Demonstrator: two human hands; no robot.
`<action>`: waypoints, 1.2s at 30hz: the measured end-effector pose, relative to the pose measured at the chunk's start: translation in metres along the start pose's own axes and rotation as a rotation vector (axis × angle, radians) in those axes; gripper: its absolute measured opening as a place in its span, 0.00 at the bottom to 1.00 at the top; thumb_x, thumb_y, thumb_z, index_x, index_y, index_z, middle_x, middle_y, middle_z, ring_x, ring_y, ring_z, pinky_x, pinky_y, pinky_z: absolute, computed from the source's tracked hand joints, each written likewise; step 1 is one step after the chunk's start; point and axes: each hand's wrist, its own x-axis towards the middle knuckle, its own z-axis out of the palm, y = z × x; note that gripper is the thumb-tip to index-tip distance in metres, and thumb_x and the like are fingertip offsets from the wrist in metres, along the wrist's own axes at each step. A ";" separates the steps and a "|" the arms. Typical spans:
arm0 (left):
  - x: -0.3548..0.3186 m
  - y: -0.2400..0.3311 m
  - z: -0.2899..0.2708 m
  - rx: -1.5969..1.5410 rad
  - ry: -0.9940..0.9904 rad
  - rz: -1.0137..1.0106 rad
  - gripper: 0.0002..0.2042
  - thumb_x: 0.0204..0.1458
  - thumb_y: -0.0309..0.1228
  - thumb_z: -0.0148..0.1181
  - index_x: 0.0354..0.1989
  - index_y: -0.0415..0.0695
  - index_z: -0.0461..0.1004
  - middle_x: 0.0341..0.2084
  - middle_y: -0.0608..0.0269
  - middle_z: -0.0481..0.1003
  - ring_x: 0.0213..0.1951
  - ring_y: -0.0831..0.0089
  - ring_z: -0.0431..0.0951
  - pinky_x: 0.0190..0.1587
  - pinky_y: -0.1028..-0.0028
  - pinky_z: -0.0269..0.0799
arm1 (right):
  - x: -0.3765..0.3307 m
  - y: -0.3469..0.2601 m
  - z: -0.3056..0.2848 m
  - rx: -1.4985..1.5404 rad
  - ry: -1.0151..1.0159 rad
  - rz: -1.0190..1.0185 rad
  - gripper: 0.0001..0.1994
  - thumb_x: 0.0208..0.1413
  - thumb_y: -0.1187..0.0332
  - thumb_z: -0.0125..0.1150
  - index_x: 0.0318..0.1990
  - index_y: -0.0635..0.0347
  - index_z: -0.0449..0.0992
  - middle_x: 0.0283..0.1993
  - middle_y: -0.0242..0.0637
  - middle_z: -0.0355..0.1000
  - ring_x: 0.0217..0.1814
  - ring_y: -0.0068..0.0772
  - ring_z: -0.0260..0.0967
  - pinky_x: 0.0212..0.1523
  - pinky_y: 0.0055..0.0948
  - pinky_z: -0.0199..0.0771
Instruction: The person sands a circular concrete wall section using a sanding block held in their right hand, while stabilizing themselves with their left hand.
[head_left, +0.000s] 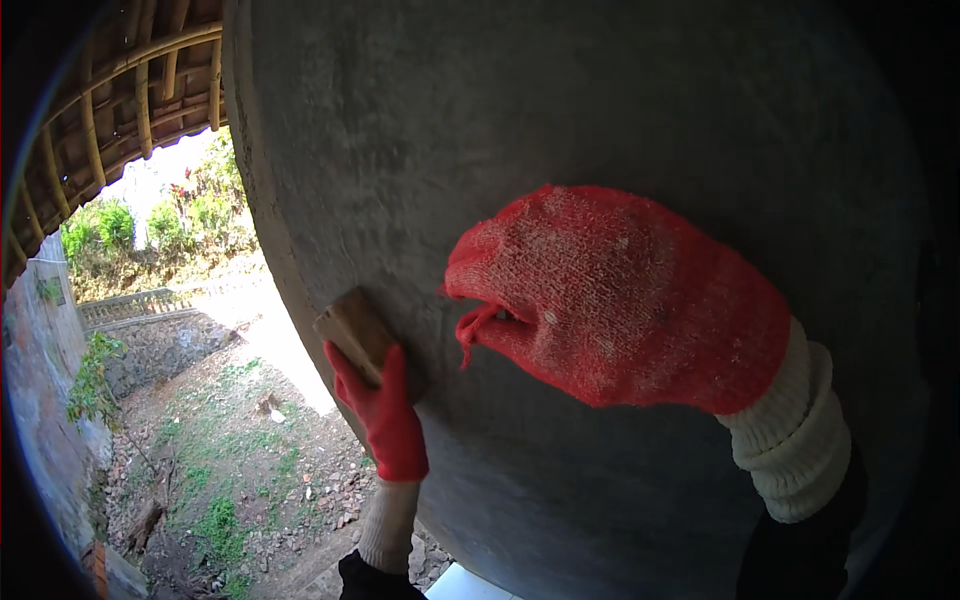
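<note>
Both my hands wear red knit gloves with cream ribbed cuffs. My left hand, low and left of the middle, grips a brown wooden block between thumb and fingers. The block lies against the dark grey plastered wall, close to its left edge. Nearer to me, my right hand is in front of the wall with its back toward me, dusted pale. Its fingers are curled and bunched toward the left, the thumb just below them. Whatever lies in that palm is hidden. A loose red thread hangs by the thumb.
Past the wall's left edge, a slope of dirt, stones and weeds lies lower down. A tiled roof on bamboo poles overhangs at upper left. A weathered wall stands far left. Below is a white surface.
</note>
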 end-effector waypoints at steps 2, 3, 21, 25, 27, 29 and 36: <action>-0.040 0.014 0.009 0.071 -0.043 0.099 0.45 0.52 0.37 0.67 0.73 0.40 0.44 0.65 0.47 0.51 0.66 0.56 0.55 0.66 0.62 0.54 | -0.001 0.002 0.001 -0.006 0.004 0.020 0.12 0.50 0.67 0.67 0.42 0.57 0.76 0.42 0.34 0.75 0.45 0.40 0.73 0.45 0.37 0.74; -0.057 0.021 0.008 0.192 -0.146 0.409 0.45 0.52 0.36 0.67 0.73 0.40 0.44 0.65 0.47 0.51 0.66 0.56 0.55 0.66 0.62 0.54 | 0.000 0.003 0.001 0.023 0.082 0.060 0.13 0.50 0.68 0.68 0.42 0.57 0.76 0.43 0.33 0.75 0.45 0.40 0.73 0.45 0.37 0.74; -0.032 0.039 0.018 0.303 -0.165 0.589 0.56 0.37 0.40 0.77 0.72 0.39 0.45 0.65 0.45 0.51 0.65 0.48 0.57 0.66 0.58 0.56 | 0.003 0.005 -0.002 -0.093 0.146 0.107 0.10 0.49 0.71 0.68 0.40 0.53 0.77 0.42 0.31 0.74 0.43 0.39 0.72 0.44 0.37 0.74; 0.013 0.019 0.009 0.130 -0.086 0.347 0.50 0.45 0.39 0.73 0.73 0.40 0.46 0.65 0.46 0.52 0.65 0.52 0.57 0.64 0.59 0.58 | 0.001 0.007 -0.003 -0.074 0.205 0.128 0.09 0.49 0.71 0.67 0.39 0.54 0.77 0.41 0.31 0.74 0.43 0.39 0.72 0.44 0.36 0.74; 0.045 -0.005 -0.004 -0.027 -0.016 0.112 0.47 0.48 0.38 0.70 0.73 0.41 0.45 0.65 0.46 0.52 0.65 0.54 0.57 0.64 0.60 0.58 | 0.004 0.005 0.000 -0.083 0.200 0.112 0.09 0.49 0.72 0.67 0.40 0.54 0.77 0.41 0.31 0.74 0.43 0.39 0.73 0.44 0.36 0.74; 0.067 -0.016 -0.019 -0.324 -0.089 -0.101 0.42 0.55 0.37 0.64 0.73 0.42 0.46 0.65 0.48 0.52 0.65 0.57 0.58 0.63 0.61 0.59 | 0.006 0.004 0.002 -0.090 0.212 0.083 0.10 0.49 0.72 0.67 0.40 0.54 0.77 0.41 0.31 0.74 0.43 0.39 0.73 0.44 0.36 0.74; -0.034 0.039 0.013 0.331 -0.277 0.803 0.53 0.39 0.40 0.77 0.72 0.41 0.47 0.64 0.42 0.51 0.63 0.46 0.58 0.62 0.54 0.61 | 0.003 0.006 -0.005 -0.105 0.138 0.124 0.10 0.50 0.72 0.66 0.40 0.54 0.77 0.41 0.30 0.74 0.43 0.39 0.72 0.44 0.36 0.74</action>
